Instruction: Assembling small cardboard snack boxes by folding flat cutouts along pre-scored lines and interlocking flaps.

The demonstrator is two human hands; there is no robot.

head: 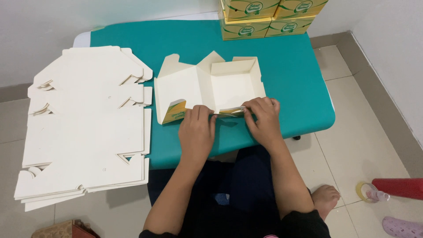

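Grip: both hands pinch near edge of half-folded cream cardboard box blank (211, 88). Left hand (196, 128) fingers curled shut on front wall; right hand (263, 119) fingertips pressed together on same wall, w/ a yellow-green printed flap caught between them.
Box position: on teal table top (291, 75), near its front edge, just above person's lap; back + right walls already stand up, left panel lies flat.
Stack, left: pile of flat cream die-cut carton blanks (83, 128), overhangs table's left + front edge.
Done boxes: yellow-green printed folded cartons (264, 17) stacked at far edge, well apart from hands.
Risk 1: front wall is thin; uneven squeeze betw. the 2 hands could crease off the score line or tear the tab.
Risk 2: box sits close to front edge; a pull toward lap could slide it off.
Risk 3: left elbow is near overhanging pile; a nudge could tip blanks to floor.
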